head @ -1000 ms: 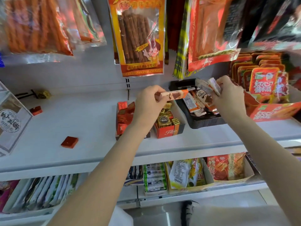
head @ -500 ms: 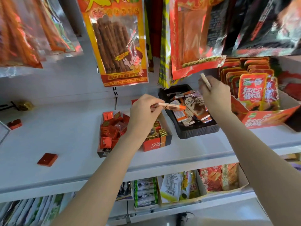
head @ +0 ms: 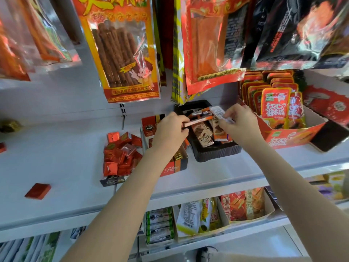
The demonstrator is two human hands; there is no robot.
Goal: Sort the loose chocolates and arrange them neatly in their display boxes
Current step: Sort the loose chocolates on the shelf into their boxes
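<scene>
My left hand (head: pixel 170 130) pinches a thin orange-and-white chocolate bar (head: pixel 198 121) edge-on over the black tray (head: pixel 217 153). That tray holds several flat chocolate bars (head: pixel 204 135). My right hand (head: pixel 240 125) grips another bar (head: pixel 220 113), white side up, above the tray's back half. Left of the tray stands a red display box (head: pixel 171 170) with gold-wrapped chocolates, mostly hidden by my left wrist. Further left, a low box (head: pixel 111 181) is heaped with red square chocolates (head: pixel 120 156). One loose red square (head: pixel 37 190) lies on the white shelf (head: pixel 62 154).
Snack bags (head: pixel 122 53) hang low over the shelf's back. A red carton of snack packets (head: pixel 279 133) stands right of the tray. A gold chocolate (head: pixel 10 125) and a red piece (head: pixel 2 147) lie at the far left. More packets fill the lower shelf (head: pixel 217 216).
My right hand came down and left toward my left hand, turning its bar flat above the tray. My left hand holds its bar in about the same place. The view shifted slightly.
</scene>
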